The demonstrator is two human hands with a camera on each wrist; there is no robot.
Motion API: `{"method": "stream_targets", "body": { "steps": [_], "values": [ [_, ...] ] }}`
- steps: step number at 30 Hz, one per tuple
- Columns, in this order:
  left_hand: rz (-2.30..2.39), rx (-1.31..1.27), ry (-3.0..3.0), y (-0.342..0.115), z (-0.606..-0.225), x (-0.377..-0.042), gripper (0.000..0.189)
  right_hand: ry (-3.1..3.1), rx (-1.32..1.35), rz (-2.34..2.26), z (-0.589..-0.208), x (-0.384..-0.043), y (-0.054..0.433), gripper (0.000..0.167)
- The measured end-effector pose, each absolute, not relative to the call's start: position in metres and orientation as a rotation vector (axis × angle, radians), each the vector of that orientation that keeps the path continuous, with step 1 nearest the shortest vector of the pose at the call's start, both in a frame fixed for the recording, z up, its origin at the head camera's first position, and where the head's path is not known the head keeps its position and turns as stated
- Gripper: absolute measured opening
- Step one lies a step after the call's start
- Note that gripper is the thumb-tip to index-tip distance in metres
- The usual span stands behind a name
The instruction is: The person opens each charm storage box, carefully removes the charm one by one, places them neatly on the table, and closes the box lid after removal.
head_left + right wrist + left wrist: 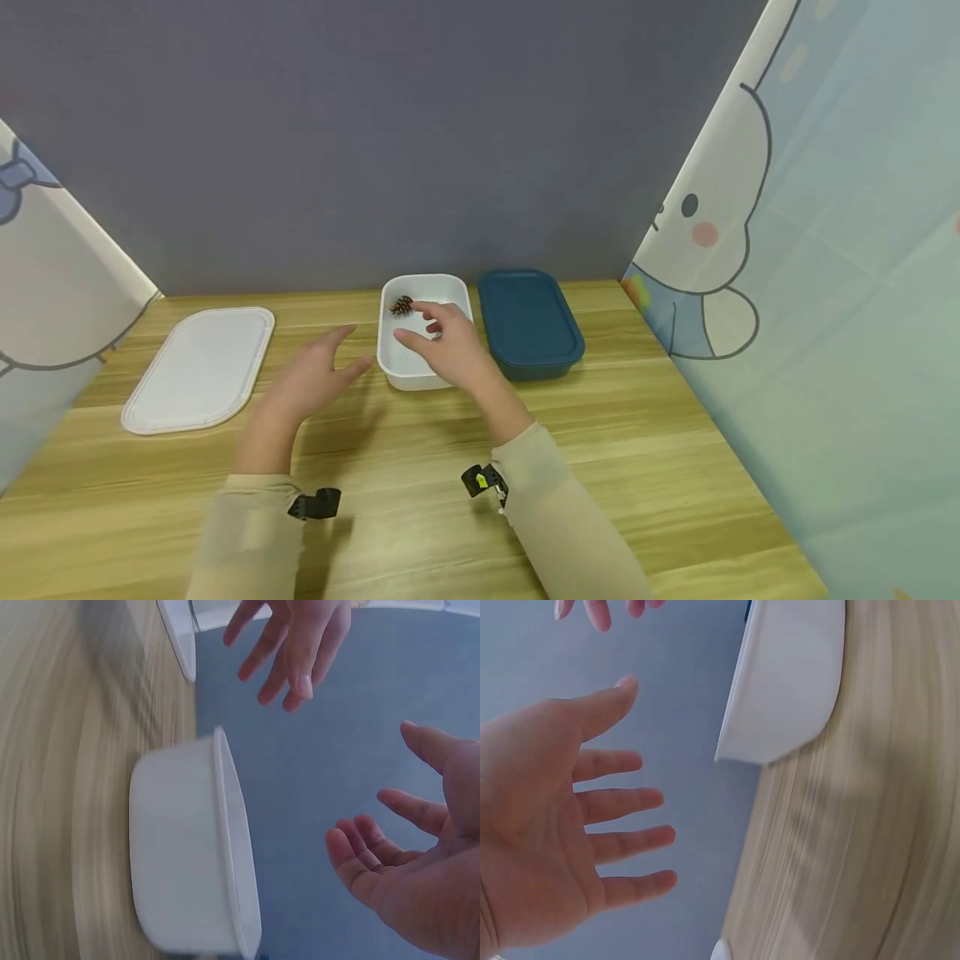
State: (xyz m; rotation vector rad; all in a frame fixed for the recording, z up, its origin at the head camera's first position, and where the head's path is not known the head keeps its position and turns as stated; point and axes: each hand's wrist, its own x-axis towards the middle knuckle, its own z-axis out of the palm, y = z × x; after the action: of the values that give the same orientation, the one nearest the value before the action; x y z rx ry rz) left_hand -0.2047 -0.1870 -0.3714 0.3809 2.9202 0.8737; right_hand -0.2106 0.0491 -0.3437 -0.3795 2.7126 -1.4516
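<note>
A white box (408,360) without a lid stands at the far middle of the table, a small brown pine cone (402,306) inside it near its left wall. Above this box hangs my right hand (448,343), thumb and fingers apart, with nothing held; its fingers hide part of the interior. My left hand (318,379) hovers left of the box, fingers spread and touching nothing. The left wrist view shows the left palm (532,825) facing the side of the box (787,682). In the right wrist view the right fingers (352,855) are loosely bent beside the rim.
Right beside the white box stands a dark blue box with its lid on (528,321). A white lid (201,369) lies flat on the wooden table (405,500) at left. A grey wall (375,150) rises behind, with printed panels (840,292) at the sides.
</note>
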Motion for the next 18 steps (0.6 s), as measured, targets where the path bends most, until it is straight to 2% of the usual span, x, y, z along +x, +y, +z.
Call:
{"method": "stream_targets", "body": {
  "steps": [11, 18],
  "values": [
    [0.963, 0.517, 2.989, -0.136, -0.369, -0.203, 0.069, 2.780, -0.242, -1.505, -0.347, -0.207, 0.099, 0.062],
    [0.937, 0.544, 3.006, -0.112, -0.366, -0.202, 0.071, 2.795, -0.160, -1.560, -0.346, -0.205, 0.127, 0.062]
  ]
}}
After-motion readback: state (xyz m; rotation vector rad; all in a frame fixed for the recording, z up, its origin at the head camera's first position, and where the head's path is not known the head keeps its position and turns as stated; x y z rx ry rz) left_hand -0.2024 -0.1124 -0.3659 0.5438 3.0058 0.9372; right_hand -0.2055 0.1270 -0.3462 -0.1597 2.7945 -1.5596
